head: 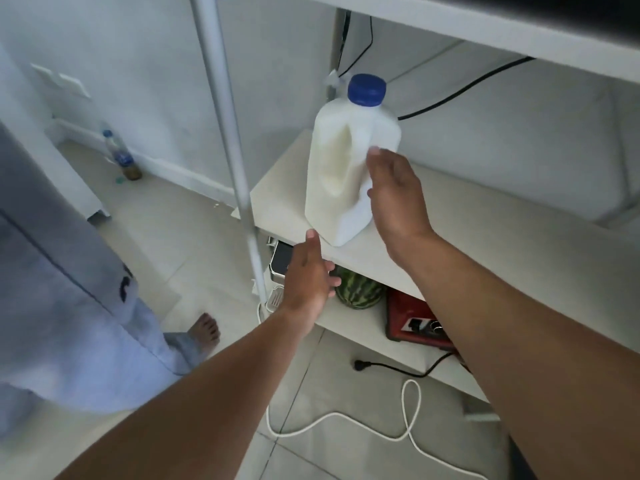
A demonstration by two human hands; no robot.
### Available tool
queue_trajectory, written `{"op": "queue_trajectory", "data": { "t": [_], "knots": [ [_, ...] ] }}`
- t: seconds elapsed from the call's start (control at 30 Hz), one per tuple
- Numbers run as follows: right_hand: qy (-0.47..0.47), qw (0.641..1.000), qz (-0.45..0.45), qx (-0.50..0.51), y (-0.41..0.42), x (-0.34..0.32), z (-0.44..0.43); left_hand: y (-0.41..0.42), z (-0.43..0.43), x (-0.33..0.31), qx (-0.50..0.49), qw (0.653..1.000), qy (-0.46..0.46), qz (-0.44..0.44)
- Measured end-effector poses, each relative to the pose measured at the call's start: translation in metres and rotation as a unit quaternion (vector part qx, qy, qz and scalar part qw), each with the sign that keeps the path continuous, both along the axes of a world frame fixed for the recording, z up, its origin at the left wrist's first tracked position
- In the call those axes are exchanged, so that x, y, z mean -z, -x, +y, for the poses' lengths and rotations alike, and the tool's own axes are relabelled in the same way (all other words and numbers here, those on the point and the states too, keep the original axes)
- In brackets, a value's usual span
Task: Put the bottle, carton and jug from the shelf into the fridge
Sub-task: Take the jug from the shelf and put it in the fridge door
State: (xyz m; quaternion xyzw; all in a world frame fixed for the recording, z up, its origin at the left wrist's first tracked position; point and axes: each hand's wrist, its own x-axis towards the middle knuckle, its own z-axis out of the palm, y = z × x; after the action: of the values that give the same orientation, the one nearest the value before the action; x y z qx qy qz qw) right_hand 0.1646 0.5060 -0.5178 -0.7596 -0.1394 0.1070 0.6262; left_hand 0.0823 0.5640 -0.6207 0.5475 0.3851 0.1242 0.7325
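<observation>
The white shelf (467, 223) carries the jug (341, 174) upright near its left front corner, blue cap (367, 90) on. Full of milk, the jug looks heavy, stiff and smooth; its moulded handle seems the surest hold. The right hand (398, 188) lies spread against the jug's 3 o'clock side, not yet closed. The left hand (308, 275) hovers open at 6 o'clock, empty.

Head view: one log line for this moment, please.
stage: reaching for jug | jug: upright on shelf, blue cap on | right hand: open, at jug's side | left hand: open, below shelf edge | bottle, carton: not on shelf
</observation>
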Motion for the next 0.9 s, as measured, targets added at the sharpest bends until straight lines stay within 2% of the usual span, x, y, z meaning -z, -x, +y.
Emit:
{"op": "queue_trajectory", "data": {
  "t": [0.2, 0.43, 0.6, 0.8, 0.9],
  "knots": [
    [0.065, 0.997, -0.026, -0.045, -0.015, -0.002, 0.018, -0.012, 0.005, 0.011, 0.004, 0.999, 0.026, 0.032],
    [0.050, 0.995, -0.087, -0.007, -0.001, 0.013, -0.004, -0.012, 0.008, 0.009, -0.009, 0.995, 0.075, 0.062],
    [0.035, 0.995, -0.099, 0.001, 0.020, 0.017, -0.024, -0.013, 0.005, 0.004, -0.020, 0.991, 0.124, 0.049],
    [0.036, 0.994, -0.101, -0.010, 0.037, 0.015, -0.048, -0.010, -0.013, -0.001, -0.015, 0.970, 0.242, -0.005],
    [0.021, 0.996, -0.092, 0.002, 0.045, 0.016, -0.064, -0.006, -0.026, -0.001, -0.011, 0.967, 0.253, -0.008]
  ]
}}
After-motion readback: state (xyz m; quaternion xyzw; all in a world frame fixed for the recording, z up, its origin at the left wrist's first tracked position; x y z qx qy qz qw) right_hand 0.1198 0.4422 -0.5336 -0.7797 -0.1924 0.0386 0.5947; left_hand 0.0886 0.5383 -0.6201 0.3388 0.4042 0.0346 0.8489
